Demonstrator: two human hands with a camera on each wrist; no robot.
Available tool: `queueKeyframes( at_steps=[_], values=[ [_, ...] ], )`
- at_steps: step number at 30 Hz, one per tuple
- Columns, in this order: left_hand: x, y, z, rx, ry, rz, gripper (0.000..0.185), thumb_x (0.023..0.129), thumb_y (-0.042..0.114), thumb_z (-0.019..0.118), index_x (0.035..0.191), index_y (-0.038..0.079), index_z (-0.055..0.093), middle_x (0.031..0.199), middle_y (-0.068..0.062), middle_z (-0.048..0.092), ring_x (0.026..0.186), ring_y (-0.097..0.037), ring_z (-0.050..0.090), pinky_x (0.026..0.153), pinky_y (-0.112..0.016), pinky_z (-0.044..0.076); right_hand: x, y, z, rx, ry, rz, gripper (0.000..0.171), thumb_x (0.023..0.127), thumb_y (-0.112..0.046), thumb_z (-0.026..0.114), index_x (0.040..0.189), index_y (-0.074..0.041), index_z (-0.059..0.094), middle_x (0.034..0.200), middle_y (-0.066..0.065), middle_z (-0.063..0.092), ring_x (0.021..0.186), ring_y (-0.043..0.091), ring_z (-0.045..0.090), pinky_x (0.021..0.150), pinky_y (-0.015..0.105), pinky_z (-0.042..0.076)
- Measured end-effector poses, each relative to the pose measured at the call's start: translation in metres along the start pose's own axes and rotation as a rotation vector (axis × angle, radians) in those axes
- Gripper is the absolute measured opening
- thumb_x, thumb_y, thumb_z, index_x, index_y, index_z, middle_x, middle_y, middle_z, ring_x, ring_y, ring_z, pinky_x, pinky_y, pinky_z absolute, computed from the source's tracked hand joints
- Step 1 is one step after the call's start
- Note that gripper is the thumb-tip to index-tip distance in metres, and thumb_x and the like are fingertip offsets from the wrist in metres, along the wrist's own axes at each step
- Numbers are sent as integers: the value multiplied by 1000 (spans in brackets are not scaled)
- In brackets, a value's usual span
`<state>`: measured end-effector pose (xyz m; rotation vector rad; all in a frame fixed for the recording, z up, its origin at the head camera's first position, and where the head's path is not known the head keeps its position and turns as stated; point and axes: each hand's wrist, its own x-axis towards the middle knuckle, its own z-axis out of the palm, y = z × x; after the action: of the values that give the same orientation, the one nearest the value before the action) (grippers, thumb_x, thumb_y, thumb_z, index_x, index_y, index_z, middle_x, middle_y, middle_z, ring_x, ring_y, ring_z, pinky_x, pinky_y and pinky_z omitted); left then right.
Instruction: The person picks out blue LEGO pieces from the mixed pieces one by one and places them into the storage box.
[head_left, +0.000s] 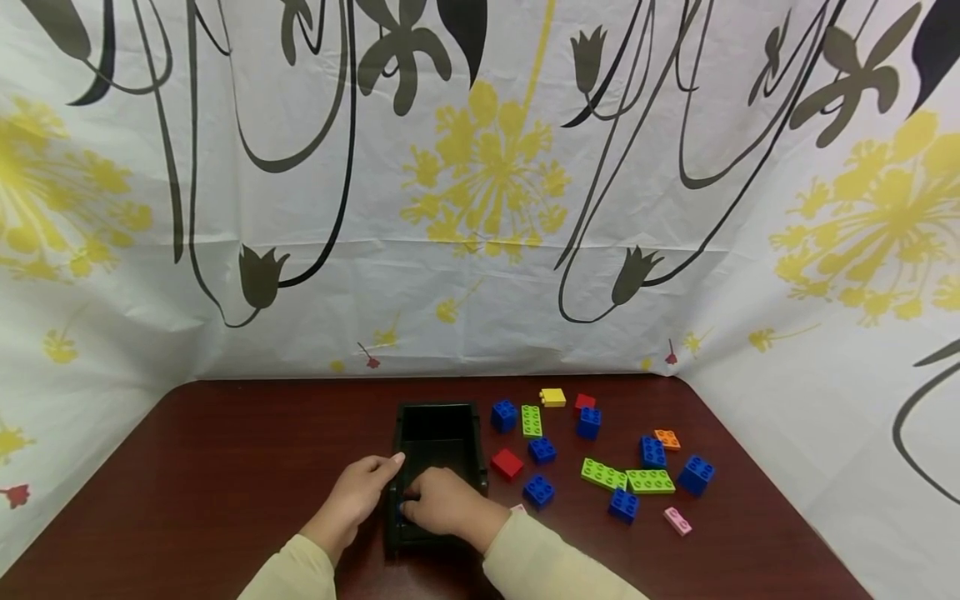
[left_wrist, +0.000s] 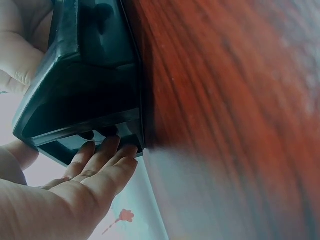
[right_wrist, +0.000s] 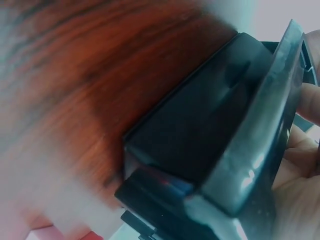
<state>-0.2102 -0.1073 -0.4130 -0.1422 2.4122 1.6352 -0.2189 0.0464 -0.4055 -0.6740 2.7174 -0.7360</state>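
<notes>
A black plastic bin [head_left: 442, 425] stands on the table, long side running away from me. My left hand [head_left: 356, 493] holds its left side, thumb at the rim and fingers along the outer wall [left_wrist: 75, 107]. Reaching into the bin's near part, my right hand [head_left: 442, 504] has its fingers curled. A bit of a blue brick [head_left: 402, 512] shows at those fingertips, close to the left wall; the hand hides most of it. In the left wrist view, the right hand [left_wrist: 20, 50] appears over the bin's opposite edge.
Right of the bin lie several loose toy bricks: a red brick [head_left: 507, 464], a blue brick [head_left: 538, 492], a lime brick [head_left: 650, 482], a yellow brick [head_left: 552, 397], an orange brick [head_left: 667, 439] and a pink brick [head_left: 677, 522]. A patterned curtain [head_left: 465, 317] hangs behind the dark wooden table [head_left: 247, 467].
</notes>
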Motion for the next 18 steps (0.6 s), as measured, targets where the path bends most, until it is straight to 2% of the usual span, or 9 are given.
queueKeyframes(
  at_steps=[5,14,18],
  values=[
    [1,-1,0,6,0,0,69,98,54,46,129,-7,53,136,-30,47,125,-50,43,94,-60,43,-2,0,1,-44,-21,-21,26,91,-23,65,108,-3,73,100,5,73,88,11,66,75,29,55],
    [0,0,0,14,2,-2,70,98,55,45,129,-7,53,135,-30,48,124,-49,44,93,-60,43,-6,0,1,-83,-26,-17,33,94,-27,62,118,-5,69,111,3,71,102,11,65,85,31,54],
    [0,0,0,16,3,0,69,98,54,45,129,-7,53,136,-30,48,123,-49,45,93,-61,43,-12,0,-4,-102,5,-71,34,94,-26,63,121,-6,67,115,3,69,107,12,63,89,32,53]
  ],
)
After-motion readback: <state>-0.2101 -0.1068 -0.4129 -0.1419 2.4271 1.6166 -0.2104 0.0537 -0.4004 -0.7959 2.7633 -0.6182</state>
